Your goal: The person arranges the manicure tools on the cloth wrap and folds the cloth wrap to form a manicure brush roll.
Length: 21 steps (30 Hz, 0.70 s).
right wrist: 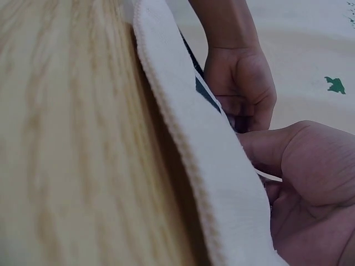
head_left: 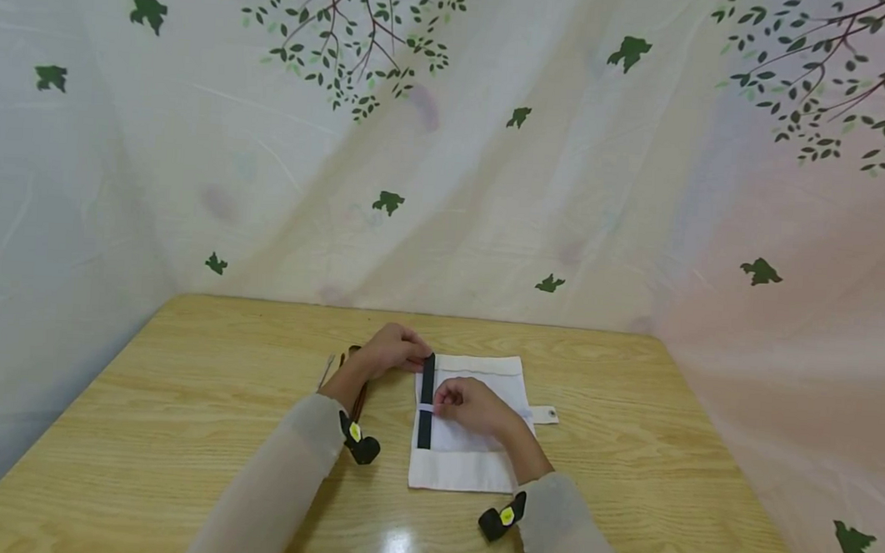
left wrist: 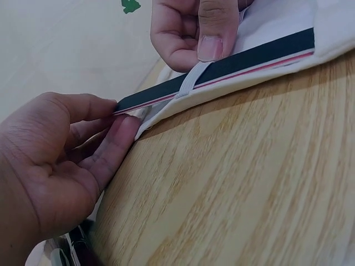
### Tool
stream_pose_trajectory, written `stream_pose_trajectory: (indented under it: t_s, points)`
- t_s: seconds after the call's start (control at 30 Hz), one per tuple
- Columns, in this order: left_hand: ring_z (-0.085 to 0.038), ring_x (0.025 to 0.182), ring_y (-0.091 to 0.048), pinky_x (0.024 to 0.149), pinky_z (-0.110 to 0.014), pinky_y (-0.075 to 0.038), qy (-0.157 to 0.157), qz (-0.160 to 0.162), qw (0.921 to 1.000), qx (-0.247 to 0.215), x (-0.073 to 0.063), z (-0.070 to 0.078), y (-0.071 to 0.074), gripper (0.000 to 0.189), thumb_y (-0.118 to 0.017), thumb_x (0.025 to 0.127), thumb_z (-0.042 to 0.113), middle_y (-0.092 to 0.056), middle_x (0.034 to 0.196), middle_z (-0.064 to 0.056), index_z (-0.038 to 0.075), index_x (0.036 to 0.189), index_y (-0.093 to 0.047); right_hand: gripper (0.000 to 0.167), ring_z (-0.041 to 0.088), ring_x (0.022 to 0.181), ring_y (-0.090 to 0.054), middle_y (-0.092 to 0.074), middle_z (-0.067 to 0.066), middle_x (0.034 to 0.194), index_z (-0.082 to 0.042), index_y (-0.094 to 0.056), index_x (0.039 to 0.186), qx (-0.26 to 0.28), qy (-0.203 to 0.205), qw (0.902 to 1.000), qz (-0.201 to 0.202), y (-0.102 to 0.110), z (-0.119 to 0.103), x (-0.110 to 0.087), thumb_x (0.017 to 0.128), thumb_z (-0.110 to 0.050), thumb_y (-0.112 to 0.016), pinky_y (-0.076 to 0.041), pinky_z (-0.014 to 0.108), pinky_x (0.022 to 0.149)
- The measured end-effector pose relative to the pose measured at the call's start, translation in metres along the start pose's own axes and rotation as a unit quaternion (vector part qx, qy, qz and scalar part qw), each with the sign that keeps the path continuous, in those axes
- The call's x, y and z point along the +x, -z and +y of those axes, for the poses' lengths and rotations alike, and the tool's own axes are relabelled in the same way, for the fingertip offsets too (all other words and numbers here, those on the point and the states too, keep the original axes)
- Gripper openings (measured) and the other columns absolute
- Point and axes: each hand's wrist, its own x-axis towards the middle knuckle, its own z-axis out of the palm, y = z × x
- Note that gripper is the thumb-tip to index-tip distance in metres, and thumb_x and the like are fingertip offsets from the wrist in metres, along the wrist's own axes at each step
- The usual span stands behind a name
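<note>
Slim dark tools [head_left: 361, 400] and a thin metal one [head_left: 326, 371] lie just left of the white cloth case [head_left: 466, 470], partly behind the left forearm, so that side is crowded. Patterned curtain [head_left: 460, 227] hangs behind the table [head_left: 171, 438] and down both sides. Snap tab [head_left: 545, 415] sticks out from the case's right edge. Black wrist cameras [head_left: 364, 449] jut inward from both sleeves [head_left: 275, 468]
Case lies open near mid-table, wood on all four sides; widest runs of wood are left of the tools and right of the tab, out to the slanted table edges. Far table edge is nearer, just beyond the left hand [head_left: 396, 348]
Black strip [left wrist: 249, 58], white and pink layers along its side, lies lengthwise by the case's left edge, under the elastic band [left wrist: 194, 78]. Near end meets the folded flap; can't tell if tucked under
Left hand comes in from the left, pinching the strip's far end, thumb and fingers at the case corner. Right hand [head_left: 473, 405] reaches across the case, fingers curled, pinching the band beside the strip
</note>
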Motion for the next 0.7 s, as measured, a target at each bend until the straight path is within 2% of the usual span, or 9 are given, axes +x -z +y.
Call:
stream_pose_trajectory:
  t_s: [0.27,0.47,0.7]
  points:
    - [-0.022,0.092,-0.071,0.085,-0.035,-0.059,-0.007,-0.023,0.9994,0.024,-0.004,0.001,0.002,0.015,-0.065,0.096,-0.003,-0.073,0.106,-0.018,-0.012,0.106,-0.072,0.014,0.013,0.081,-0.056,-0.063,-0.004,0.084,-0.011,-0.069,0.093,0.002,-0.013,0.9999,0.002,-0.001,-0.001,0.0,0.097,0.0,-0.062,-0.045,0.028,0.076]
    - [-0.02,0.092,-0.071,0.085,-0.034,-0.058,-0.037,-0.041,0.9961,0.069,-0.007,-0.001,0.005,0.015,-0.067,0.096,0.001,-0.074,0.105,-0.015,-0.008,0.105,-0.074,0.015,0.014,0.082,-0.056,-0.063,-0.003,0.085,-0.012,-0.069,0.093,0.005,-0.015,0.9999,0.005,-0.001,-0.001,-0.001,0.098,0.0,-0.062,-0.045,0.029,0.077]
    - [-0.016,0.1,-0.065,0.092,-0.035,-0.052,-0.087,-0.072,0.9814,0.156,-0.008,-0.001,0.011,0.014,-0.071,0.093,0.006,-0.075,0.109,-0.009,-0.002,0.1,-0.078,0.015,0.013,0.082,-0.055,-0.062,-0.004,0.085,-0.012,-0.069,0.093,0.001,-0.012,0.9999,0.008,-0.001,0.0,0.0,0.098,0.0,-0.061,-0.044,0.029,0.077]
